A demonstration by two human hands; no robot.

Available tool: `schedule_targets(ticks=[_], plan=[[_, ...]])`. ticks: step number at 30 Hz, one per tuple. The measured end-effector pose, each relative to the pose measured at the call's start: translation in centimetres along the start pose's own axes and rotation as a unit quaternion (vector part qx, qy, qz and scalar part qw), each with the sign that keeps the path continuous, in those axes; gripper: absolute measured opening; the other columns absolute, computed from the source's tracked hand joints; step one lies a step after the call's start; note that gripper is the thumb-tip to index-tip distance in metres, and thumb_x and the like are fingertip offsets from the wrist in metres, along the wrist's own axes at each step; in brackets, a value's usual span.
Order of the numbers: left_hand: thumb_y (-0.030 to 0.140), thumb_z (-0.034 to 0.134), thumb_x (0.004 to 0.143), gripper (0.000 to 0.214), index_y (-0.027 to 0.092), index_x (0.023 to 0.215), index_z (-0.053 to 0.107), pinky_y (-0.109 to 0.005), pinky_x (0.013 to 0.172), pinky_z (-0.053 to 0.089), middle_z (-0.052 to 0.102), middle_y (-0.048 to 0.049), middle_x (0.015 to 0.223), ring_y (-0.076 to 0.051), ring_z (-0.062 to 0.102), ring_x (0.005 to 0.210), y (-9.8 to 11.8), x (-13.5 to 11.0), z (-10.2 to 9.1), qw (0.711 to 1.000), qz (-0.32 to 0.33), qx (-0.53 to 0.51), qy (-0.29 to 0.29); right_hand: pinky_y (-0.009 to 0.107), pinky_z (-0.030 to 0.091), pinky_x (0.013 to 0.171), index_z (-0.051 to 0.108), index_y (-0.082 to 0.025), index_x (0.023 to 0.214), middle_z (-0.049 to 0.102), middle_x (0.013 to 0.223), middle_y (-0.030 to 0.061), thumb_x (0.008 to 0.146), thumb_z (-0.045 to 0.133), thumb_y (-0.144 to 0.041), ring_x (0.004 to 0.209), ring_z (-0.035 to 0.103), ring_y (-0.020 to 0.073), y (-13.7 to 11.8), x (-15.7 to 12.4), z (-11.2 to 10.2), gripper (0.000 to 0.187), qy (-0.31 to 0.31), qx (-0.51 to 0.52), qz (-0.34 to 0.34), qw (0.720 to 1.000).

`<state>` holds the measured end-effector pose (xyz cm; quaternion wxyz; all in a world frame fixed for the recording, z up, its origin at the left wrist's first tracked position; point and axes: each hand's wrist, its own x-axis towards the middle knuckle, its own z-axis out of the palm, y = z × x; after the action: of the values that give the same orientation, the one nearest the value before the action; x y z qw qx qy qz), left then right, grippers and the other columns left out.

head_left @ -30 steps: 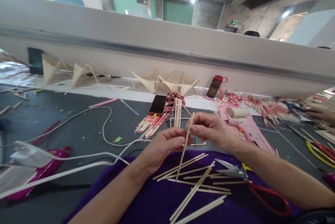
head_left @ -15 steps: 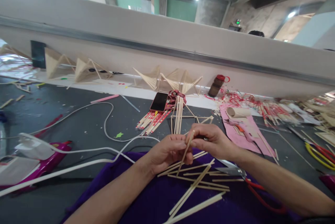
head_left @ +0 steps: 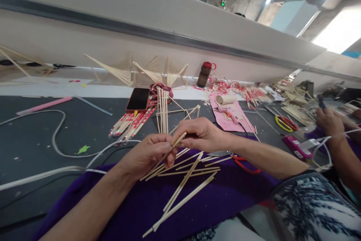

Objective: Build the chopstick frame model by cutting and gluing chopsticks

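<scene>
My left hand (head_left: 146, 154) and my right hand (head_left: 201, 134) meet above a purple cloth (head_left: 152, 203), both pinched on one thin wooden stick (head_left: 177, 141) that slants between the fingertips. Several loose sticks (head_left: 183, 184) lie crossed on the cloth just below the hands. Red-handled scissors (head_left: 239, 158) rest on the cloth under my right wrist.
A bundle of upright sticks (head_left: 162, 107), a phone (head_left: 138, 99) and red-wrapped chopsticks (head_left: 131, 122) lie ahead. White cables (head_left: 59, 139) cross the dark table at left. A pink sheet (head_left: 229, 115), brown bottle (head_left: 203, 74), yellow pliers (head_left: 283, 123) and another person's hand (head_left: 328, 120) are at right.
The view has swung to the right and downward. The stick between my hands has tilted from near upright to a lower slant, and both hands have drawn closer over the cloth.
</scene>
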<state>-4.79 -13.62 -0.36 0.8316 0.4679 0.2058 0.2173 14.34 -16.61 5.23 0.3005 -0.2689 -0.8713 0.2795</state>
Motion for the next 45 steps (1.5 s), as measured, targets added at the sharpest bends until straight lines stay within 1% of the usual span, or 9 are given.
schedule_targets(ticks=[4, 7, 11, 14, 22, 28, 37, 42, 45], plan=[[0.029, 0.070, 0.066, 0.018, 0.012, 0.065, 0.064, -0.016, 0.046, 0.040, 0.059, -0.0016, 0.051, -0.008, 0.051, 0.046, 0.0, 0.2, 0.0, 0.999, -0.012, -0.010, 0.037, 0.021, 0.043, 0.060, 0.058, -0.016, 0.105, 0.059, 0.082, 0.0016, 0.085, 0.054, -0.024, 0.067, 0.054, 0.0085, 0.4, -4.1, -0.7, 0.022, 0.080, -0.034, 0.129, 0.988], [0.028, 0.069, 0.067, 0.017, 0.012, 0.064, 0.064, -0.017, 0.046, 0.040, 0.059, -0.0019, 0.052, -0.008, 0.051, 0.046, -0.1, 0.4, -0.1, 0.999, -0.023, -0.004, 0.049, 0.019, 0.041, 0.051, 0.061, -0.015, 0.092, 0.058, 0.075, 0.0009, 0.088, 0.048, -0.027, 0.054, 0.051, 0.0068, 0.8, -9.7, -1.9, 0.018, 0.133, -0.061, 0.258, 0.955], [0.027, 0.069, 0.067, 0.017, 0.013, 0.061, 0.062, -0.016, 0.046, 0.039, 0.058, -0.0023, 0.052, -0.007, 0.049, 0.045, -0.4, 1.0, 0.0, 0.997, -0.039, 0.002, 0.070, 0.024, 0.046, 0.066, 0.061, -0.016, 0.092, 0.063, 0.083, 0.0048, 0.088, 0.045, -0.024, 0.073, 0.058, 0.0134, 1.9, -17.9, -2.1, 0.018, 0.052, -0.243, 0.339, 0.907], [0.029, 0.069, 0.065, 0.018, 0.013, 0.060, 0.062, -0.016, 0.045, 0.038, 0.058, -0.0024, 0.050, -0.007, 0.048, 0.044, -0.4, 1.2, 0.0, 0.994, -0.058, 0.002, 0.090, 0.032, 0.047, 0.077, 0.060, -0.018, 0.103, 0.063, 0.100, 0.0089, 0.088, 0.042, -0.017, 0.090, 0.059, 0.0195, 3.3, -22.2, -1.0, 0.024, 0.016, -0.419, 0.349, 0.838], [0.032, 0.070, 0.066, 0.020, 0.014, 0.061, 0.062, -0.018, 0.044, 0.035, 0.054, -0.0004, 0.051, -0.008, 0.047, 0.046, -0.3, 1.2, -0.6, 0.993, -0.055, 0.007, 0.105, 0.031, 0.048, 0.075, 0.056, -0.018, 0.112, 0.059, 0.109, 0.0093, 0.086, 0.039, -0.010, 0.092, 0.057, 0.0210, 4.8, -22.4, -0.2, 0.032, -0.070, -0.525, 0.366, 0.765], [0.032, 0.068, 0.068, 0.020, 0.013, 0.063, 0.063, -0.018, 0.045, 0.034, 0.054, -0.0012, 0.052, -0.008, 0.046, 0.047, -0.2, 1.1, -0.9, 0.993, -0.044, 0.016, 0.104, 0.029, 0.043, 0.072, 0.058, -0.017, 0.087, 0.060, 0.091, 0.0073, 0.082, 0.042, -0.012, 0.084, 0.055, 0.0191, 4.7, -21.1, -1.9, 0.017, -0.078, -0.493, 0.365, 0.786], [0.032, 0.068, 0.068, 0.020, 0.013, 0.064, 0.063, -0.019, 0.045, 0.033, 0.054, -0.0007, 0.051, -0.008, 0.046, 0.047, -0.6, 1.2, -1.2, 0.991, -0.059, 0.017, 0.122, 0.029, 0.039, 0.071, 0.055, -0.018, 0.082, 0.061, 0.079, 0.0028, 0.077, 0.044, -0.009, 0.075, 0.055, 0.0160, 3.2, -21.7, -4.0, 0.015, -0.046, -0.363, 0.380, 0.850], [0.032, 0.068, 0.069, 0.019, 0.014, 0.065, 0.063, -0.019, 0.046, 0.034, 0.054, -0.0007, 0.052, -0.009, 0.046, 0.048, -0.7, 1.4, -1.3, 0.990, -0.062, 0.026, 0.125, 0.026, 0.043, 0.067, 0.052, -0.019, 0.094, 0.063, 0.089, 0.0037, 0.084, 0.047, -0.026, 0.075, 0.058, 0.0143, 3.3, -22.3, -5.1, 0.013, 0.035, -0.131, 0.401, 0.906], [0.032, 0.067, 0.070, 0.019, 0.014, 0.065, 0.063, -0.019, 0.046, 0.034, 0.054, -0.0008, 0.053, -0.008, 0.045, 0.048, -0.7, 1.4, -1.5, 0.989, -0.069, 0.028, 0.130, 0.028, 0.045, 0.070, 0.045, -0.018, 0.100, 0.065, 0.091, 0.0056, 0.083, 0.054, -0.032, 0.079, 0.059, 0.0149, 3.4, -23.1, -5.4, 0.024, 0.115, 0.018, 0.424, 0.898]])
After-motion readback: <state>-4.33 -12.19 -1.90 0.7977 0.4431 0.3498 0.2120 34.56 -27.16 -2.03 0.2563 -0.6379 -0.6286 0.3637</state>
